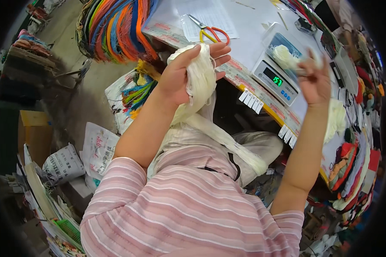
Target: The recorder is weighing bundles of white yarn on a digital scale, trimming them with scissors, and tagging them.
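A skein of cream-white yarn hangs over the palm of my left hand, between the thumb and the half-stretched fingers. Its length trails down across my lap, where a white yarn end lies by my right thigh. My right hand is lifted beside a digital scale, with its fingers smeared by motion; whether it holds anything does not show. On the scale's pan rests a small heap of white yarn. The scale's display glows green.
Scissors with red and yellow handles lie on a printed sheet on the table. Many-coloured yarn hanks hang at the far left edge. More white yarn and coloured skeins lie right. White tags hang at the front edge.
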Motion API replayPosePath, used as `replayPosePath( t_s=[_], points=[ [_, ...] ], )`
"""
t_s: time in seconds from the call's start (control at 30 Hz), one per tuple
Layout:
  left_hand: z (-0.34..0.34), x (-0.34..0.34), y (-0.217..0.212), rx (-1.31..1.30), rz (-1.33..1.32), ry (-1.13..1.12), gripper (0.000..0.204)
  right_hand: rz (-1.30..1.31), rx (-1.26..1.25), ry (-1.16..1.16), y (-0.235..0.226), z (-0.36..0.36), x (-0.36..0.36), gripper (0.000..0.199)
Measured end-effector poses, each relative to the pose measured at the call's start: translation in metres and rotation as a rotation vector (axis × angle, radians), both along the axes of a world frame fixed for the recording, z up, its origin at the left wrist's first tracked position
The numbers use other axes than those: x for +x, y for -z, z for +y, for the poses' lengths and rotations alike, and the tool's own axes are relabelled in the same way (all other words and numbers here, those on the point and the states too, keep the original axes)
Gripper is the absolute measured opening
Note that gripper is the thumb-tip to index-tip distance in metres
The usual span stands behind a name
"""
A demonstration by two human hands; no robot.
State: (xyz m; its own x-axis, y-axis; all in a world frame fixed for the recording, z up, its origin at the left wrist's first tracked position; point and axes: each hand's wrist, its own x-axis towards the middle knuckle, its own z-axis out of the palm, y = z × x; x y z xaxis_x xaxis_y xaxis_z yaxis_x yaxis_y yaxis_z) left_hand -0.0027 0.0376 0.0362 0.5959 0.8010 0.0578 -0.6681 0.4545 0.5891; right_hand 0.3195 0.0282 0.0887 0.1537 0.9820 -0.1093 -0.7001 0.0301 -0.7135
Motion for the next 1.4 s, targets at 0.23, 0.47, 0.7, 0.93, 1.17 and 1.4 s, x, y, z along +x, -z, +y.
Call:
replayPosePath(
  t_s=[0.23, 0.47, 0.7, 0.93, 1.17, 1.4],
  points=[
    [0.011, 0.017, 0.001, 0.015, -0.033, 0.104, 0.054, -0.872, -0.009, -0.451, 0.008, -0.014, -0.14, 0.026],
    [0.009, 0.008, 0.006, 0.021, 0.038, 0.102, 0.052, -0.796, -0.017, -0.419, 0.03, -0.011, -0.13, 0.018],
    [0.013, 0.002, 0.011, 0.184, 0.123, 0.092, 0.052, -0.496, -0.013, -0.526, 0.03, -0.009, -0.131, 0.013],
    [0.012, 0.0, 0.009, 0.198, 0.128, 0.056, 0.068, -0.581, -0.083, -0.665, 0.015, -0.003, -0.129, 0.019],
    [0.014, -0.013, 0.016, 0.212, 0.072, 0.102, 0.064, -0.866, -0.082, -0.693, -0.005, 0.009, -0.129, 0.03],
    [0.013, -0.017, 0.019, 0.167, 0.048, 0.088, 0.065, -1.039, 0.014, -0.741, -0.029, 0.022, -0.124, 0.036]
  ],
)
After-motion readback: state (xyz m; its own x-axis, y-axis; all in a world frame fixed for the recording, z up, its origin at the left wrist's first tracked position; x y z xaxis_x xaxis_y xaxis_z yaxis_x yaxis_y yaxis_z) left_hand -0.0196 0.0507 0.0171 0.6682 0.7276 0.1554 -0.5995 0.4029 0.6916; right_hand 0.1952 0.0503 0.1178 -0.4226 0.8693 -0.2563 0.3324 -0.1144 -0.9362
